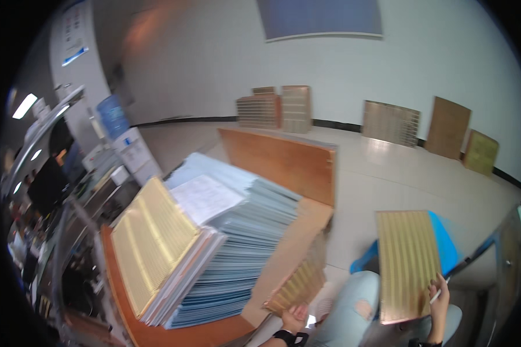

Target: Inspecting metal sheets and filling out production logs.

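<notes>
Left hand (293,318) gripping 1 gold panel (300,282) by its lower edge, tilted against the stacked blue sheets (246,243) on the brown cart (156,332). Right hand (438,301) clasping another gold panel (407,263) (pen-like stick between fingers) over a blue stool (446,246). More boards (391,122) leaning along the far wall.

A pale wall (214,52) rises behind a glossy light floor (388,173), with a dark baseboard strip (179,121) between them. A blue-grey board (321,17) hangs high on the wall. Brown panels (448,127) lean against it. A water dispenser (124,139) stands left, near ceiling lights (24,106).
</notes>
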Demonstrator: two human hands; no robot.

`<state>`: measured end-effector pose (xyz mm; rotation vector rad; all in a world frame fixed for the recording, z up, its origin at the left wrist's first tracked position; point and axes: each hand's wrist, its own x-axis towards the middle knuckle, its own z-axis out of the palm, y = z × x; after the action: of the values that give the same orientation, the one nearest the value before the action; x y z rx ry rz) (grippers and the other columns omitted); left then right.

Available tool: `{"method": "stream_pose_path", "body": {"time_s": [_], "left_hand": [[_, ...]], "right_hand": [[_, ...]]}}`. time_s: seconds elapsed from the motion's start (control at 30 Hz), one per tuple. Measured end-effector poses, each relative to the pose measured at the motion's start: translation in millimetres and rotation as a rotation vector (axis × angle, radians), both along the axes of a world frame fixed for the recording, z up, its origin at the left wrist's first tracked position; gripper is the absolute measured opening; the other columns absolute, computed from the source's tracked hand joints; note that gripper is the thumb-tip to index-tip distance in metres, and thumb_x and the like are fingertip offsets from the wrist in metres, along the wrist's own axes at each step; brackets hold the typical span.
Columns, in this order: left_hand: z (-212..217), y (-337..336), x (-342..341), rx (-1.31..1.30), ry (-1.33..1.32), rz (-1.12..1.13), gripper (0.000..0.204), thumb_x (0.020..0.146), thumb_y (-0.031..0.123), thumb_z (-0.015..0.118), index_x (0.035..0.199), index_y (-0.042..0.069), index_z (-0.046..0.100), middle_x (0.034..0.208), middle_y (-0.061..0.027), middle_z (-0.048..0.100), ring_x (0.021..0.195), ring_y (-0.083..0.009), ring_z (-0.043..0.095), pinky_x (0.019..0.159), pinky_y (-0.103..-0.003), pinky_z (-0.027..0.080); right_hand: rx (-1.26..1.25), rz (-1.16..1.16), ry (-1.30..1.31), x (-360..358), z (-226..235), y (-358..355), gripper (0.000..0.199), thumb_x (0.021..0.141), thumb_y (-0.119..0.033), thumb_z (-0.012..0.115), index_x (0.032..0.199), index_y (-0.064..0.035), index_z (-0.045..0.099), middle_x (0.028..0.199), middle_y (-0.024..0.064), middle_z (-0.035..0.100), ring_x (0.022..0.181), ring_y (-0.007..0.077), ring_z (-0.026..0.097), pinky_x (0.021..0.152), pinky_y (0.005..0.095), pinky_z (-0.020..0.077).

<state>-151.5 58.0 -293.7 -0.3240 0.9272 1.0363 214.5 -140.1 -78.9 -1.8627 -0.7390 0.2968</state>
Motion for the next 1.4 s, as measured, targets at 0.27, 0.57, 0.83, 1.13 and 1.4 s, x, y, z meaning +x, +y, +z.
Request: {"method": "stream_pose_path", "body": {"time_s": [0.27,0.57,0.83,1.13,1.4], "left_hand": [[159.5,9.5,94.4,0.551,-0.197,-0.676,0.043,0.094,0.019,0.043,0.131,-0.001,0.033,0.127,-0.0189,0.044,0.118,-0.0311,0.043,0.102,-0.041,0.035],[190.0,-29.5,156.2,0.692,0.032,-1.048,0.048,0.093,0.009,0.044,0.136,0.003,0.026,0.13,-0.0152,0.043,0.118,-0.0225,0.045,0.098,-0.035,0.037],[208.5,-25.4,140.4,0.818,-0.109,-0.996,0.053,0.091,0.005,0.046,0.139,0.007,0.023,0.127,-0.0079,0.047,0.113,-0.0162,0.049,0.092,-0.029,0.042],[238.5,-21.8,135.3,0.89,-0.069,-1.036,0.054,0.09,0.006,0.048,0.139,0.004,0.024,0.125,-0.0113,0.05,0.11,-0.0166,0.051,0.093,-0.029,0.042],[258.0,-28.2,133.9,0.592,-0.567,-0.545,0.066,0.091,0.054,0.033,0.138,0.008,0.029,0.14,-0.0097,0.035,0.127,-0.024,0.035,0.103,-0.042,0.032]], "right_hand": [[-0.311,-0.259,-0.317,21.4,-18.6,-45.1,0.05,0.076,0.002,0.054,0.124,-0.0057,0.047,0.11,0.0247,0.056,0.102,0.0402,0.054,0.087,0.0416,0.0427],[-0.16,-0.202,-0.056,-3.2,7.7,-43.1,0.037,0.079,0.0,0.057,0.116,-0.0017,0.055,0.071,0.0069,0.059,0.062,0.0126,0.055,0.058,0.0264,0.0454],[0.062,-0.097,0.329,-9.7,15.0,-56.6,0.047,0.084,-0.015,0.061,0.126,0.0018,0.047,0.083,0.0041,0.06,0.071,0.0069,0.054,0.062,0.0196,0.0434],[0.451,0.074,0.787,-26.3,36.8,-58.1,0.051,0.086,-0.019,0.058,0.127,0.0058,0.041,0.114,0.0109,0.056,0.101,0.0148,0.055,0.084,0.0254,0.045],[0.733,0.026,0.847,-58.8,41.3,-20.7,0.05,0.086,-0.013,0.058,0.131,-0.0025,0.037,0.119,0.0089,0.054,0.105,0.0166,0.054,0.088,0.0288,0.0455]]}}
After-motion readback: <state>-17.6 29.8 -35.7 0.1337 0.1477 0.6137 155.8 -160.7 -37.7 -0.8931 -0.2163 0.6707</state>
